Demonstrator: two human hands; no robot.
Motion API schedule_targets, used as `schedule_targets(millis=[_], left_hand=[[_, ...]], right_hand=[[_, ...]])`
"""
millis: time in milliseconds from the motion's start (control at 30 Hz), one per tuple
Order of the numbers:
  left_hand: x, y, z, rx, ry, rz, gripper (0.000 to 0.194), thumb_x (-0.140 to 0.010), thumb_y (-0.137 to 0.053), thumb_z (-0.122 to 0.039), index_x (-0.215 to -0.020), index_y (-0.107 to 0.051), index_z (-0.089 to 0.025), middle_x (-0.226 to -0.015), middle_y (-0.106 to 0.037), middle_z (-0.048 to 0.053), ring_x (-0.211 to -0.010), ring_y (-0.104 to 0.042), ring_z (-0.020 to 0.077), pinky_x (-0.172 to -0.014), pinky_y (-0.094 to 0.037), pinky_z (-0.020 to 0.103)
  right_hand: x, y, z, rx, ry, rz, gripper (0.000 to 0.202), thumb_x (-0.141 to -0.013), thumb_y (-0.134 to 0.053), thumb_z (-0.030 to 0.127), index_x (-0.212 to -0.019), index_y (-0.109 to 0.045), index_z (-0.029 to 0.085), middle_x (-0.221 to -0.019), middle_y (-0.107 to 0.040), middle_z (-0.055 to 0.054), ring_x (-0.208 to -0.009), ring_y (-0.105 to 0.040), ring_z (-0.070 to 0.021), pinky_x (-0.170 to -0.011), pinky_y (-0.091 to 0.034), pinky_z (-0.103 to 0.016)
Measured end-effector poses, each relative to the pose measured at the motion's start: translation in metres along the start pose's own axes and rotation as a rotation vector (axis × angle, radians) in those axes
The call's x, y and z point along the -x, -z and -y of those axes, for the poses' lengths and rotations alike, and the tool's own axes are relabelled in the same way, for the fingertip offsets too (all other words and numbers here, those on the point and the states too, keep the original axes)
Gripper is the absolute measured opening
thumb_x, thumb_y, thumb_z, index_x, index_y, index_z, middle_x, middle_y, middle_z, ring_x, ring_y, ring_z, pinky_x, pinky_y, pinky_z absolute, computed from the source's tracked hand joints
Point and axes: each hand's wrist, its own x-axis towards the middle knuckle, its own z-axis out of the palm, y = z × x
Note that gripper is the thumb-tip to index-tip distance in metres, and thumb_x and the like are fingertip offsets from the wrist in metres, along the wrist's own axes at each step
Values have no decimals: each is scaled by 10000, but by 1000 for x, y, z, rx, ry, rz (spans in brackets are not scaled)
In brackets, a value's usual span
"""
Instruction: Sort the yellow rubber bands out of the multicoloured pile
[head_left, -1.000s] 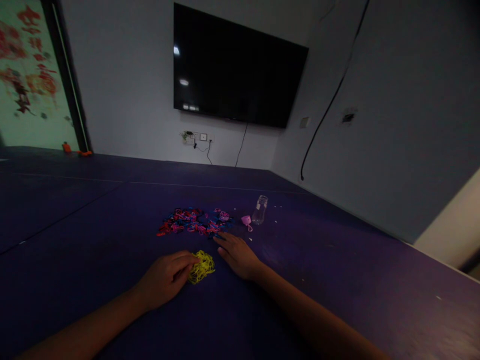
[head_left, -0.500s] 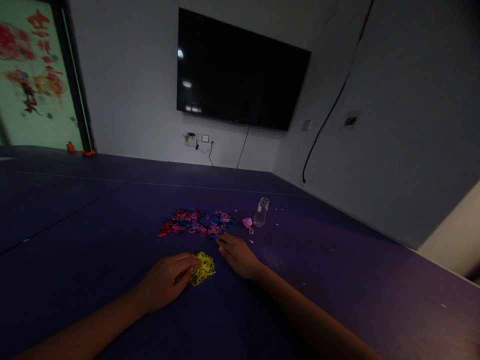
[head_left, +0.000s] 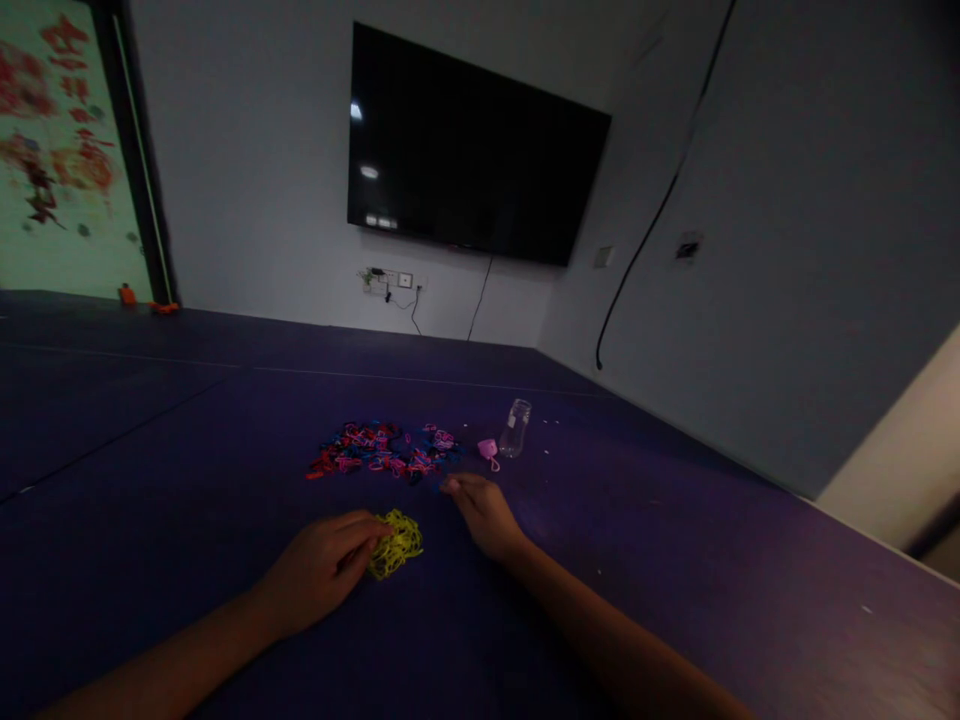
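A loose pile of yellow rubber bands (head_left: 399, 545) lies on the purple surface in front of me. My left hand (head_left: 322, 570) is at its left side, thumb and fingers closed on the edge of the pile. Beyond it spreads a mixed heap of red, pink, blue and black rubber bands (head_left: 375, 450). My right hand (head_left: 484, 510) is just in front of that heap's right end, thumb and fingertips pinched together. A small bit of blue shows at those fingertips and looks like a rubber band; the fingers partly hide it.
A clear plastic bottle (head_left: 515, 428) with its pink cap (head_left: 488, 450) beside it is right of the heap. Small white scraps (head_left: 551, 422) dot the purple surface (head_left: 637, 560). At the back, a dark television (head_left: 472, 145) hangs on the wall above sockets and cables.
My right hand has drawn back slightly from the mixed heap, its spread fingers now pinched together. My left hand stays at the yellow rubber bands. The whole view has shifted slightly.
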Motion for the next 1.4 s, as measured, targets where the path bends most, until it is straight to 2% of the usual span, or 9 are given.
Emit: schedule_targets(millis=[167, 300, 433, 633, 833, 1067, 1200, 1300, 1400], left_hand=[[0, 0, 0, -4, -12, -12, 272, -870, -400, -177, -994, -640, -199, -875, -681, 36, -755, -646, 127, -679, -520, 223], [-1, 2, -2, 2, -17, -12, 277, -868, -396, -168, -994, -641, -198, -853, -682, 34, -731, -647, 121, -652, -519, 208], [0, 2, -1, -5, -20, -16, 277, -864, -400, -162, -990, -644, -198, -890, -687, 42, -769, -654, 131, -687, -526, 224], [1, 0, 1, -12, -20, -25, 267, -861, -407, -163, -981, -643, -197, -886, -690, 39, -776, -656, 130, -698, -530, 230], [0, 1, 0, -15, -13, -10, 276, -860, -405, -168, -1013, -633, -204, -881, -686, 35, -759, -651, 127, -688, -529, 227], [0, 0, -1, -37, -41, 11, 286, -864, -389, -162, -1012, -630, -203, -877, -683, 35, -758, -650, 126, -688, -529, 225], [0, 2, -3, -32, -41, 4, 282, -870, -386, -169, -1003, -633, -203, -852, -680, 33, -723, -645, 121, -659, -527, 215], [0, 3, -3, -21, -43, -12, 276, -868, -393, -170, -994, -637, -199, -856, -680, 38, -723, -646, 124, -657, -527, 213], [1, 2, -2, -19, -40, -36, 271, -866, -398, -172, -984, -641, -199, -871, -685, 40, -739, -652, 129, -679, -531, 220]], right_hand=[[9, 12, -5, -20, -201, -163, 618, -918, -277, 506, -495, -593, 185, -484, -586, -26, -489, -562, -129, -537, -397, -232], [12, 15, -9, -14, -307, -166, 647, -891, -298, 547, -385, -503, 199, -392, -525, -16, -407, -515, -117, -506, -370, -233], [11, 14, -7, -39, -323, -154, 646, -883, -296, 557, -389, -514, 201, -409, -544, -20, -423, -525, -118, -526, -374, -234], [9, 16, -7, -103, -331, -233, 659, -867, -285, 599, -414, -537, 192, -422, -541, -21, -439, -508, -115, -516, -349, -241], [2, 12, -12, -424, -431, -321, 678, -813, -283, 688, -454, -547, 177, -445, -563, -42, -414, -493, -116, -455, -366, -234], [-20, -6, -1, -730, -548, -486, 629, -758, -362, 718, -513, -544, 167, -455, -569, -49, -408, -507, -127, -399, -356, -229], [-18, 3, -4, -789, -563, -530, 612, -740, -390, 724, -544, -545, 165, -478, -576, -50, -415, -512, -126, -386, -339, -224], [-11, 13, -12, -783, -600, -501, 608, -740, -388, 722, -554, -538, 164, -471, -564, -48, -416, -522, -128, -378, -335, -220], [-5, 16, -18, -765, -620, -365, 628, -754, -345, 728, -561, -533, 160, -471, -566, -54, -419, -539, -132, -379, -352, -216]])
